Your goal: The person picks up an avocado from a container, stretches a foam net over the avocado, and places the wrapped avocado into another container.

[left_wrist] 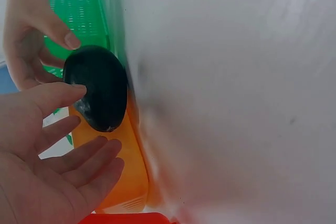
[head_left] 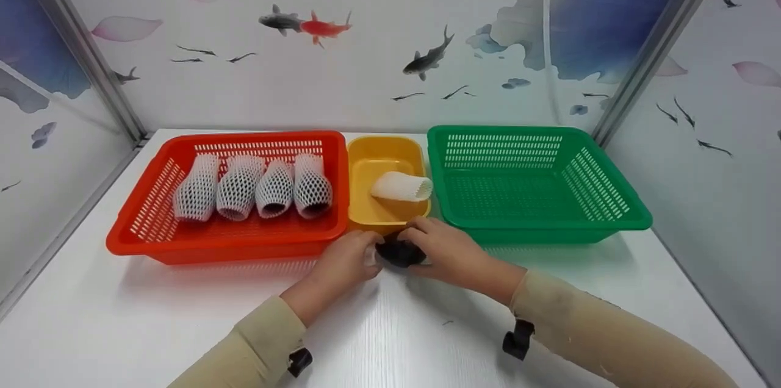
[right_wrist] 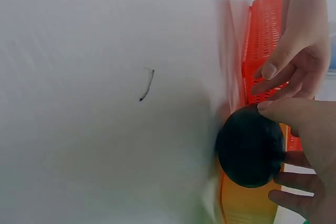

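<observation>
A smooth, dark oval fruit [head_left: 399,255] is between my two hands in front of the yellow basket [head_left: 364,208]; its exact kind is unclear. My right hand [head_left: 448,252] holds it, thumb on one side and fingers on the other, as the right wrist view shows. At its other end is my left hand [head_left: 349,261], with fairly straight, spread fingers; in the left wrist view the left thumb overlaps the fruit [left_wrist: 100,93]. A white foam net sleeve [head_left: 399,186] leans inside the yellow basket, its open end over the right rim.
Left of the yellow basket, a red basket [head_left: 244,246] contains several foam-netted items [head_left: 240,188], dark ends showing in some. A green basket [head_left: 543,233] stands on the right. The baskets line the back of the white table [head_left: 378,339]. A small dark scrap [right_wrist: 147,85] marks the tabletop.
</observation>
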